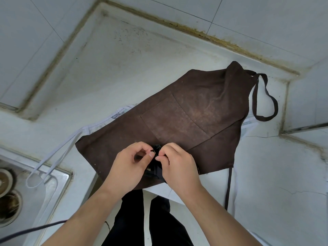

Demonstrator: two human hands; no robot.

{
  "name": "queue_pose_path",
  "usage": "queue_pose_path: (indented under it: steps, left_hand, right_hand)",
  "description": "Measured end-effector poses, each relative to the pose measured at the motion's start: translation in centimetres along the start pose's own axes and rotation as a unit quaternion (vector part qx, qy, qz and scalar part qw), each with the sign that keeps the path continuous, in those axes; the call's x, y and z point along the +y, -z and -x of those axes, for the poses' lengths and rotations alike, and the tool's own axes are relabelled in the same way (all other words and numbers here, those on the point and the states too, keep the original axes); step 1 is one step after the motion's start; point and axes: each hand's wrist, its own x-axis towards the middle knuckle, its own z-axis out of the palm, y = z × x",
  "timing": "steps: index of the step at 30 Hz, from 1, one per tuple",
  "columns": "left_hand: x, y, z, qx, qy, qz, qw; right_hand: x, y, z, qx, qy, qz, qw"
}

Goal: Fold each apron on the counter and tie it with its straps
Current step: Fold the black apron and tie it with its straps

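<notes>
Brown apron [186,110] lies on the grey counter [124,68]; both hands [128,167] [179,166] pinch a dark bundle [157,150].

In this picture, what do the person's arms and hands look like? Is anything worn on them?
Both forearms are bare, with no sleeves in view. The left hand and the right hand wear no gloves, and no rings, watch or bracelet can be seen. The fingernails are short and plain.

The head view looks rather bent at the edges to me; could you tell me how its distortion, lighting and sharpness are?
Head view: wide-angle bending curves the counter edges and tile joints; light is soft and even, with no glare; brown apron and both hands, left hand and right hand, are sharp; the dark knot they pinch is too shadowed to read.
</notes>
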Motion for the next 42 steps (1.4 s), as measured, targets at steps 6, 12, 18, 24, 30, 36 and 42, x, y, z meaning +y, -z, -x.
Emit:
queue_pose_path:
  steps: [6, 12, 18, 24, 30, 36, 42]
  left_hand:
    - [-0.3, -0.4, 0.0, 0.04, 0.02, -0.003, 0.999]
    - [-2.1, -0.9, -0.3, 0.129, 0.178, 0.194, 0.956]
    - [-3.0, -0.4, -0.4, 0.107, 0.227, 0.328, 0.911]
    - [-2.0, 0.5, -0.3, -0.002, 0.136, 0.304, 0.943]
    - [-1.2, -0.1, -0.8, -0.025, 0.159, 0.478, 0.864]
    - [-2.0, -1.2, -1.0, -0.032, 0.19, 0.5, 0.844]
    - [-2.7, -0.3, -1.6, 0.023, 0.211, 0.452, 0.866]
  right_hand:
    - [0.3, 0.0, -0.7, -0.056, -0.117, -0.135, 0.982]
    - [2.1, -0.4, 0.2, -0.052, -0.248, -0.129, 0.959]
    - [3.3, 0.1, 0.6, -0.066, -0.306, -0.157, 0.937]
    - [1.6, 2.5, 0.0, -0.108, -0.317, -0.507, 0.794]
    - [0.5, 1.8, -0.2, -0.078, -0.343, -0.637, 0.685]
    - [0.6, 0.8, -0.7, -0.045, -0.39, -0.647, 0.654]
    - [3.0, 0.8, -0.6, 0.029, -0.457, -0.629, 0.628]
